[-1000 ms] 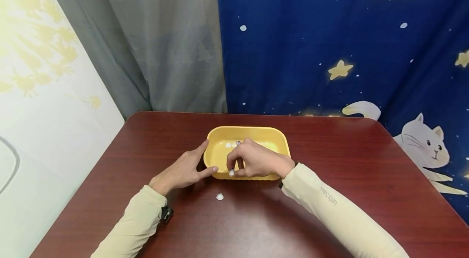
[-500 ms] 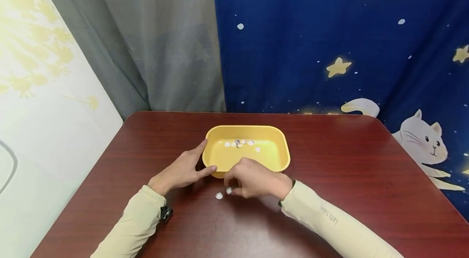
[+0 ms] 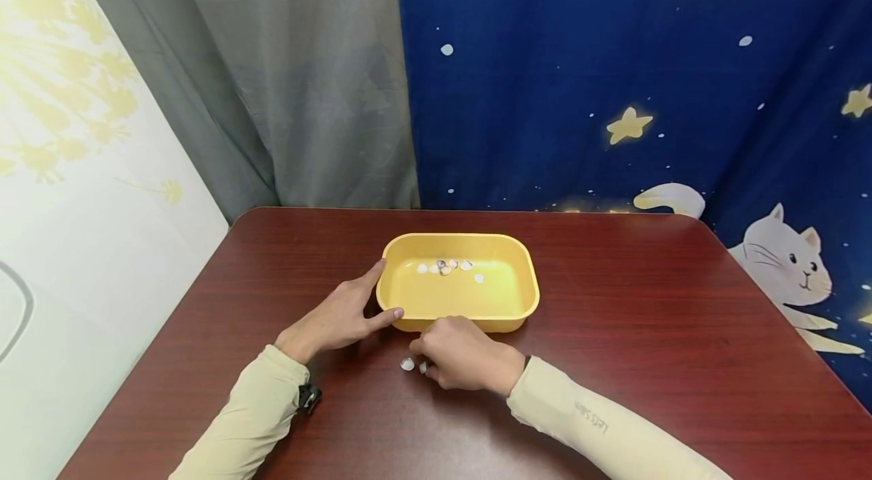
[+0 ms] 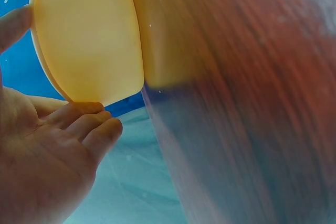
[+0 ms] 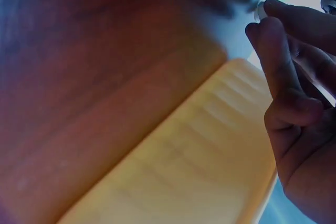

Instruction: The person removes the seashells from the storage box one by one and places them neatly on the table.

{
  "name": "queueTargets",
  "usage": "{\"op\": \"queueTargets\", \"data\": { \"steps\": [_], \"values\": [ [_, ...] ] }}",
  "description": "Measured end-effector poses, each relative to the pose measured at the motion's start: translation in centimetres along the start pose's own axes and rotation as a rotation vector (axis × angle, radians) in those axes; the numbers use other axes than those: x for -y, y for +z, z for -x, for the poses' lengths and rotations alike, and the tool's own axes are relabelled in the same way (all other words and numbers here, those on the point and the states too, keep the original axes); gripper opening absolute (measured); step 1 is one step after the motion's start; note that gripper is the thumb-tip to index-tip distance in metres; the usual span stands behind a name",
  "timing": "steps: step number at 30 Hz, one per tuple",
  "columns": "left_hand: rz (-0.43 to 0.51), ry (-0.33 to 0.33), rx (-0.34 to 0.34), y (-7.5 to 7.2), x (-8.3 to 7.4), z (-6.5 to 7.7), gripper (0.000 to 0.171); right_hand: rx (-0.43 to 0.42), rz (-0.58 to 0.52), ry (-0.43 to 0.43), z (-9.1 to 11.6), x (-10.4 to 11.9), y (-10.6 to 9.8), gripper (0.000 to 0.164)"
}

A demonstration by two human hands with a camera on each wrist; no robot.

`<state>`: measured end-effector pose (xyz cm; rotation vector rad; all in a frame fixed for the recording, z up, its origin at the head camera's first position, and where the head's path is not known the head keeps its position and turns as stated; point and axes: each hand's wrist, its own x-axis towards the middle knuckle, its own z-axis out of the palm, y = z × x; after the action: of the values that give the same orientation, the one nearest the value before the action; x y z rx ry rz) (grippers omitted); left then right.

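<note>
A yellow plastic tub (image 3: pixel 504 324) stands on the table with several small white shells (image 3: pixel 466 265) in a loose row on its floor. My left hand (image 3: pixel 337 317) steadies its left end, thumb over the near rim and a fingertip at the left rim. In the left wrist view the other fingers are by the tub's wall. My right hand (image 3: pixel 466 355), low over the table in front of the tub, pinches a small white shell (image 5: pixel 260 11) between thumb and fingertips. Just left of those fingertips, another white shell (image 3: pixel 407 364) lies on the table.
The dark red wooden table (image 3: pixel 647 298) extends on both sides of the tub. Behind it hang a grey curtain (image 3: pixel 327 86) and a blue star-patterned curtain (image 3: pixel 531 101). A white wall panel (image 3: pixel 82 238) borders the left.
My right hand has come from over the tub, across its near rim, down to the table with the pinched shell, beside the other shell. My left hand keeps its place.
</note>
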<state>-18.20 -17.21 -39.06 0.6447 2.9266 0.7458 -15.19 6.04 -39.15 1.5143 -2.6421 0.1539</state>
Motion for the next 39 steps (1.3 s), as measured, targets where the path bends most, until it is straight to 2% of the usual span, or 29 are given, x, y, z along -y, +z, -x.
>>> {"op": "queueTargets", "data": {
  "steps": [9, 21, 27, 39],
  "values": [
    [0.006, -0.007, 0.006, 0.0, -0.1, 0.02, 0.1, -0.045, 0.039, 0.026, 0.04, 0.11, 0.76, 0.019],
    [0.022, -0.008, 0.014, 0.17, 0.08, 0.15, 0.1, -0.03, 0.092, 0.021, 0.13, 0.41, 0.92, 0.01],
    [0.024, -0.009, 0.01, 0.14, 0.16, -0.02, 0.1, -0.044, 0.096, 0.028, 0.13, 0.46, 0.84, 0.014],
    [0.022, -0.009, 0.01, -0.07, 0.04, -0.01, 0.098, -0.047, 0.095, 0.012, -0.03, 0.3, 0.96, 0.009]
  ]
}}
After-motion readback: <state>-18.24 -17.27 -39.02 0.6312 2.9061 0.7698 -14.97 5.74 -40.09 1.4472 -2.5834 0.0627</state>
